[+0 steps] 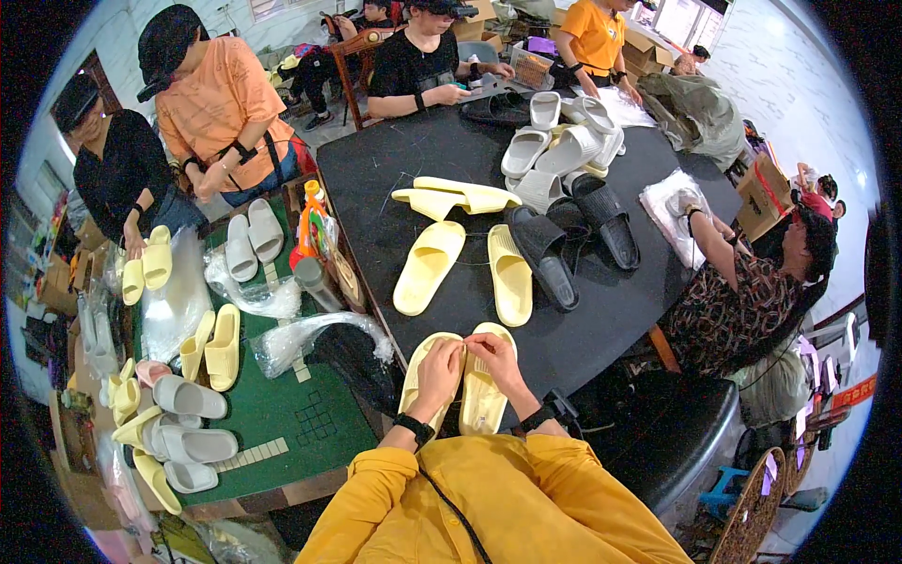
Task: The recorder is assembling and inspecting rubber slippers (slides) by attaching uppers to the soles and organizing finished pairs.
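Note:
Two pale yellow slippers, a left one (pixel 413 376) and a right one (pixel 483 399), stand side by side with their heels toward me at the near edge of the black table. Over their straps, my left hand (pixel 440 368) and my right hand (pixel 496 361) come together. Thumbs and fingertips of both are pinched where the two slippers meet. Whatever lies between the fingertips is too small or hidden to make out. Just beyond, a yellow slipper (pixel 429 268) and its mate (pixel 510 274) lie on the table, with another yellow pair (pixel 457 196) behind them.
Black slippers (pixel 542 256) and a pile of grey and white ones (pixel 564 150) occupy the black table (pixel 376 160). On the left, a green-topped table (pixel 329 451) bears yellow and grey slippers, plastic bags (pixel 178 301) and a bottle (pixel 312 207). Several people work around the tables.

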A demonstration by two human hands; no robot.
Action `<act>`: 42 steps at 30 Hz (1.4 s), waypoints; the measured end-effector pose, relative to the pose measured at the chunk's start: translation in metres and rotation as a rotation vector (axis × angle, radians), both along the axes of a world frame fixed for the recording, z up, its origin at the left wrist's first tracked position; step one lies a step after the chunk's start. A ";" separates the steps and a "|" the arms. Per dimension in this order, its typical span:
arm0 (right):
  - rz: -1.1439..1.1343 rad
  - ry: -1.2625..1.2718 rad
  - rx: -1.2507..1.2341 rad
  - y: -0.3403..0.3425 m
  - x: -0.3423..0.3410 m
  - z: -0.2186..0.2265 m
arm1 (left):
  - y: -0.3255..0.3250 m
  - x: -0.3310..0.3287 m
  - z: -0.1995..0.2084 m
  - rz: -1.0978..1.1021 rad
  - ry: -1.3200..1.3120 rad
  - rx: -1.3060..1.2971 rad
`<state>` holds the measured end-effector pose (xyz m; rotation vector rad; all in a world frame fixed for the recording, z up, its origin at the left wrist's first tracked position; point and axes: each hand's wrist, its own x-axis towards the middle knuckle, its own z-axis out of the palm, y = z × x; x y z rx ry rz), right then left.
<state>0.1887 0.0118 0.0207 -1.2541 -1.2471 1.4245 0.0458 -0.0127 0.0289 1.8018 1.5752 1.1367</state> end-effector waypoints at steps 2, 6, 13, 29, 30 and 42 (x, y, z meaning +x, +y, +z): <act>0.009 -0.011 0.019 0.000 -0.001 0.001 | 0.000 -0.001 -0.001 -0.002 -0.018 0.034; -0.033 0.011 0.082 0.000 -0.004 0.003 | 0.000 -0.001 -0.002 -0.003 -0.029 0.037; 0.080 -0.120 0.073 0.004 0.002 -0.007 | 0.000 -0.002 -0.005 -0.034 -0.050 -0.008; 0.051 0.321 -0.171 0.017 0.007 0.021 | -0.034 -0.053 0.064 -0.146 -0.322 -0.253; 0.059 0.277 -0.172 0.025 0.011 0.022 | -0.047 -0.076 0.075 -0.151 -0.351 -0.362; 0.026 0.095 -0.168 0.135 0.034 0.004 | -0.257 -0.416 0.194 0.831 -0.442 0.007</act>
